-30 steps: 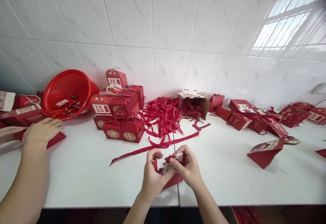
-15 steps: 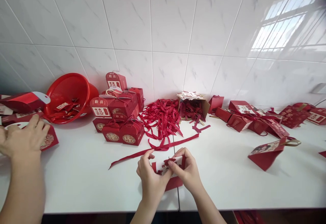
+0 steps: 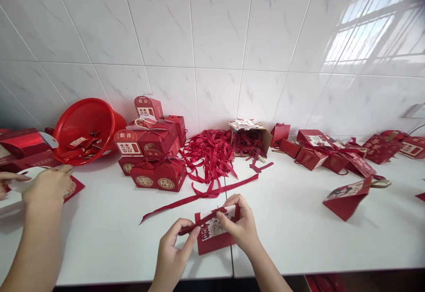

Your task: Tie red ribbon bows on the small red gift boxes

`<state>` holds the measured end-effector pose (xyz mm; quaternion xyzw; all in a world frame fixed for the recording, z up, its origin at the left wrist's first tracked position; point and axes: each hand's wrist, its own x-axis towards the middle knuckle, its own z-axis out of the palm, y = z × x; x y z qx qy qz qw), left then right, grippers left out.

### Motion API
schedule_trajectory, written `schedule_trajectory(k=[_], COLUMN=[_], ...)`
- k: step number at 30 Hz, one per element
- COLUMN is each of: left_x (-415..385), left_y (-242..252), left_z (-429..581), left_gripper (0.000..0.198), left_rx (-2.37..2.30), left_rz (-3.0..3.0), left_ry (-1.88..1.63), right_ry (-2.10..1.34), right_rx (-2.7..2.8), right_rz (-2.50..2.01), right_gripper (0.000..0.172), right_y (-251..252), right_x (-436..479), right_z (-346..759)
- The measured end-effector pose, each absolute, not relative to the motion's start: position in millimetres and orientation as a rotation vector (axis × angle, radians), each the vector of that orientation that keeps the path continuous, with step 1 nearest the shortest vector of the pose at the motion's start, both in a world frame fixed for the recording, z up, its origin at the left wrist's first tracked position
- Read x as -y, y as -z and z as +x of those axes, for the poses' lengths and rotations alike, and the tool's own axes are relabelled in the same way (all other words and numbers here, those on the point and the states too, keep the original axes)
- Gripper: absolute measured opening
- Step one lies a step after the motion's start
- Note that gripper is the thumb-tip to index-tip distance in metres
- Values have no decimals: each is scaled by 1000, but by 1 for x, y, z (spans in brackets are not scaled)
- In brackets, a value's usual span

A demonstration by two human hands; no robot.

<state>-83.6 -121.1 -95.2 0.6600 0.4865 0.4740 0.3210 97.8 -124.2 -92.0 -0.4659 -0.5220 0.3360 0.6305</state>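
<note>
A small red gift box (image 3: 216, 242) with a white printed front stands at the near edge of the table. My right hand (image 3: 243, 226) grips its right side, thumb over the front near the top. A dark red ribbon (image 3: 206, 217) stretches across the upper front of the box. Its left end is pinched between the thumb and fingers of my left hand (image 3: 175, 247), just left of the box. Under my right thumb, how the ribbon is fastened cannot be made out. Behind the box, a longer loose red ribbon (image 3: 172, 202) lies on the table.
At left, another person's hand (image 3: 49, 183) handles a red box beside a tilted red basin (image 3: 114, 126). Stacked red boxes (image 3: 159, 174), a ribbon pile (image 3: 212, 155) and a cardboard box (image 3: 265, 139) line the wall. A triangular red box (image 3: 348, 199) stands at right.
My left hand has let go of the box's left side and moved left, drawing the ribbon out. My right hand stays on the box. The other person's hand has shifted slightly right.
</note>
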Motion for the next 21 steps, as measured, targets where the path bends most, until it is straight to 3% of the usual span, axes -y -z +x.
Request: schedule_trajectory(k=[8, 13, 18, 21], left_x=[128, 117, 110, 113], left_y=[41, 34, 32, 30], left_z=[-76, -68, -79, -83], left_gripper=[5, 36, 11, 20], left_rx=[-1090, -920, -944, -948], left_rz=[1693, 1755, 2165, 2132], left_ry=[-1580, -1624, -1305, -1171], right_ry=[-646, -566, -549, -523], right_rx=[1262, 1328, 1405, 1437], right_rz=[-852, -699, -696, -720], right_gripper=[21, 26, 30, 31], right_y=[100, 105, 99, 95], right_x=[132, 145, 154, 157], right_z=[93, 88, 95, 99])
